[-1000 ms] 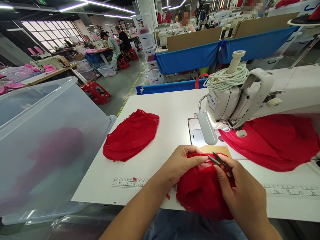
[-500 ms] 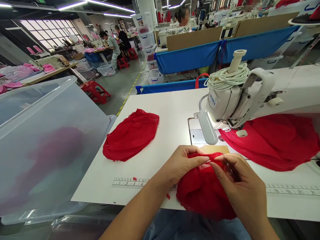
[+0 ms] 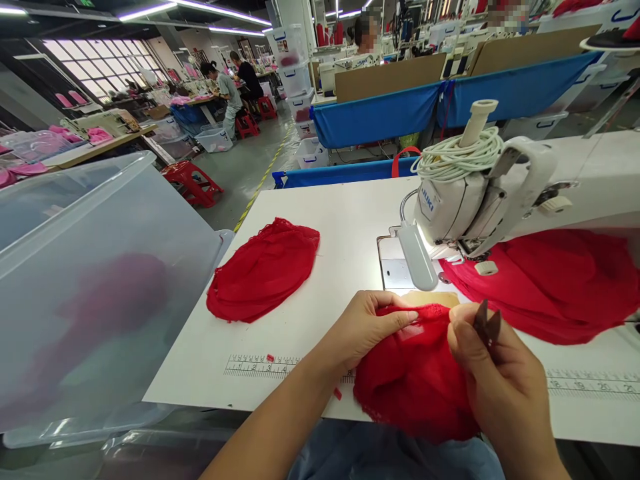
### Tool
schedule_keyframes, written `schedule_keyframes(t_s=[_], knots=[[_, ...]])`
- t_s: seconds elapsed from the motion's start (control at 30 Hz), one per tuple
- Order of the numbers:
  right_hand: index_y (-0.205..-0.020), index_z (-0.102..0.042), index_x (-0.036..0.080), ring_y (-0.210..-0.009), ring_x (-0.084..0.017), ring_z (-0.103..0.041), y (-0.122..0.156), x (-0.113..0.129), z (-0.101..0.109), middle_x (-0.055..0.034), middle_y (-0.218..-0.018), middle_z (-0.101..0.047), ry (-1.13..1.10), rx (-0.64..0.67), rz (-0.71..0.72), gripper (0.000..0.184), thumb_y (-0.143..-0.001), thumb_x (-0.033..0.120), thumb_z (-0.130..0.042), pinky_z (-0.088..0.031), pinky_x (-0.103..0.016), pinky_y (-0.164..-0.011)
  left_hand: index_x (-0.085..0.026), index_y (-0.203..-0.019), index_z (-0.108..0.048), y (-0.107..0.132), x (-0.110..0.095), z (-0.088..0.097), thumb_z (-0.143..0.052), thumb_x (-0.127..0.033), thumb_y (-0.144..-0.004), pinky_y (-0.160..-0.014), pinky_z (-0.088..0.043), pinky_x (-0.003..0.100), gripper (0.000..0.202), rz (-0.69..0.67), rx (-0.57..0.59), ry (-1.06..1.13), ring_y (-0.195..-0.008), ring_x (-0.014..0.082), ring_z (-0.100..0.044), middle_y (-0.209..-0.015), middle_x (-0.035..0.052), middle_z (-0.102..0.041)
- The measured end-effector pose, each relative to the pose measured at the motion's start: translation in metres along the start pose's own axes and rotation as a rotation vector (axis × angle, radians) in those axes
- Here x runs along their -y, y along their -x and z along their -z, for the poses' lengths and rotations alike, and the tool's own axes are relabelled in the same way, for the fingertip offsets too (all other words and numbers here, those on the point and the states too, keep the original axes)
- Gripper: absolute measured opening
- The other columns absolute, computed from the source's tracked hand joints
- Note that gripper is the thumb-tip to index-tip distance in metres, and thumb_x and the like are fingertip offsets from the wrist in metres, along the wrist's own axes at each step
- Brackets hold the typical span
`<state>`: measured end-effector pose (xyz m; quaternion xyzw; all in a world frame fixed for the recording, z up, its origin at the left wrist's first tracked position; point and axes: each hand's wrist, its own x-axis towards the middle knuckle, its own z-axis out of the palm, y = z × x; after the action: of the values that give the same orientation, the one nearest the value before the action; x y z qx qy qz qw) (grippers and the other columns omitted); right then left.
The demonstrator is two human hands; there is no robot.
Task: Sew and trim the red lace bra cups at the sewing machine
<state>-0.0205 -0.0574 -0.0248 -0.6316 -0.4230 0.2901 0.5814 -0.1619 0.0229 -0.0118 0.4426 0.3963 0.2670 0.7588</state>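
My left hand (image 3: 373,327) pinches the upper edge of a red fabric piece (image 3: 413,383) between thumb and fingers. The fabric hangs over the table's front edge toward my lap. At the fabric's right side, my right hand (image 3: 505,367) is closed around small thread snips (image 3: 487,325), whose dark blades point up. Its thumb and forefinger are pressed together by the fabric edge; whether they grip a thread there is too small to tell. Just beyond both hands stands the white sewing machine (image 3: 450,207), with a grey lamp (image 3: 418,257) beside its head.
A red fabric stack (image 3: 265,270) lies on the white table (image 3: 345,220) at left, another red pile (image 3: 555,287) under the machine arm. Red scraps (image 3: 338,393) lie near the printed ruler (image 3: 255,365). A translucent bin (image 3: 100,287) adjoins the table's left side. Co-workers sit farther back.
My right hand has moved slightly right, away from my left thumb, and turned so the snips' blades now show pointing up. My left hand keeps its place on the fabric.
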Motion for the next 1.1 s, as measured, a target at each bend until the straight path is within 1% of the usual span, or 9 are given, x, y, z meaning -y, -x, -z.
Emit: schedule_keyframes(t_s=[0.1, 0.17, 0.27, 0.33, 0.4, 0.53, 0.9, 1.0, 1.1], knots=[[-0.071, -0.055, 0.023, -0.06, -0.012, -0.042, 0.008, 0.007, 0.005, 0.0021, -0.066, -0.045, -0.16, 0.123, -0.015, 0.025, -0.086, 0.042, -0.06, -0.037, -0.025, -0.055, -0.012, -0.07, -0.068, 0.0, 0.0, 0.0, -0.085, -0.04, -0.058, -0.06, -0.041, 0.021, 0.035, 0.009, 0.001, 0.031, -0.063, 0.0106, -0.055, -0.069, 0.0009, -0.064], [-0.061, -0.049, 0.022, -0.052, -0.012, -0.039, 0.013, 0.01, 0.01, 0.0026, -0.057, -0.043, -0.203, 0.311, 0.022, 0.036, -0.085, 0.048, -0.056, -0.032, -0.026, -0.049, -0.012, -0.071, -0.068, 0.0, 0.0, 0.0, -0.085, -0.042, -0.059, -0.059, -0.042, 0.021, 0.037, 0.033, 0.004, 0.066, -0.062, 0.011, -0.056, -0.069, 0.0016, -0.064], [-0.06, -0.053, 0.023, -0.044, -0.011, -0.039, 0.013, 0.007, 0.015, 0.0037, -0.05, -0.045, 0.002, 0.47, 0.039, 0.038, -0.083, 0.053, -0.056, -0.03, -0.025, -0.044, -0.012, -0.076, -0.069, -0.001, 0.001, 0.0, -0.084, -0.044, -0.061, -0.062, -0.044, 0.022, 0.038, 0.035, 0.024, 0.096, -0.064, 0.0117, -0.058, -0.072, 0.0028, -0.066], [-0.083, -0.064, 0.025, -0.054, -0.015, -0.055, 0.009, 0.001, 0.016, 0.002, -0.063, -0.06, 0.212, 0.338, 0.05, 0.026, -0.082, 0.051, -0.058, -0.041, -0.025, -0.049, -0.013, -0.08, -0.071, -0.001, 0.002, 0.001, -0.083, -0.044, -0.061, -0.065, -0.045, 0.023, 0.039, 0.015, 0.047, 0.106, -0.067, 0.0124, -0.059, -0.074, 0.0031, -0.067], [-0.107, -0.061, 0.026, -0.072, -0.019, -0.066, 0.004, -0.006, 0.015, -0.0016, -0.081, -0.07, 0.37, 0.166, 0.102, 0.035, -0.085, 0.052, -0.053, -0.049, -0.026, -0.058, -0.013, -0.081, -0.072, -0.001, 0.002, 0.001, -0.083, -0.045, -0.062, -0.068, -0.046, 0.023, 0.038, 0.002, 0.052, 0.109, -0.069, 0.0131, -0.06, -0.074, 0.003, -0.067], [-0.11, -0.059, 0.027, -0.077, -0.022, -0.069, 0.003, -0.018, 0.01, -0.0037, -0.092, -0.073, 0.64, -0.011, 0.141, 0.04, -0.091, 0.056, -0.04, -0.05, -0.031, -0.06, -0.013, -0.078, -0.072, -0.001, 0.002, 0.001, -0.083, -0.044, -0.061, -0.067, -0.045, 0.022, 0.037, 0.005, 0.025, 0.078, -0.068, 0.0129, -0.059, -0.071, 0.0022, -0.066], [-0.106, -0.059, 0.026, -0.068, -0.022, -0.065, 0.009, -0.014, 0.002, -0.0018, -0.078, -0.069, 0.772, -0.006, 0.192, 0.039, -0.094, 0.055, -0.035, -0.045, -0.031, -0.054, -0.012, -0.078, -0.073, -0.001, 0.003, 0.001, -0.079, -0.037, -0.069, -0.069, -0.046, 0.021, 0.027, -0.025, 0.027, 0.063, -0.071, 0.0118, -0.059, -0.079, 0.0037, -0.068], [-0.106, -0.059, 0.027, -0.071, -0.023, -0.067, 0.007, -0.017, 0.002, -0.0025, -0.085, -0.072, 0.673, -0.008, 0.111, 0.038, -0.091, 0.056, -0.04, -0.048, -0.033, -0.058, -0.012, -0.076, -0.072, 0.0, 0.002, 0.001, -0.081, -0.039, -0.067, -0.068, -0.045, 0.02, 0.03, -0.02, 0.032, 0.073, -0.07, 0.0114, -0.059, -0.077, 0.0032, -0.068], [-0.104, -0.061, 0.026, -0.072, -0.021, -0.067, 0.005, -0.018, 0.003, -0.0024, -0.086, -0.073, 0.399, 0.065, -0.006, 0.038, -0.085, 0.058, -0.051, -0.05, -0.03, -0.06, -0.012, -0.074, -0.072, 0.0, 0.001, 0.0, -0.083, -0.041, -0.064, -0.064, -0.044, 0.019, 0.033, 0.003, 0.046, 0.103, -0.067, 0.0103, -0.058, -0.074, 0.0026, -0.067]])
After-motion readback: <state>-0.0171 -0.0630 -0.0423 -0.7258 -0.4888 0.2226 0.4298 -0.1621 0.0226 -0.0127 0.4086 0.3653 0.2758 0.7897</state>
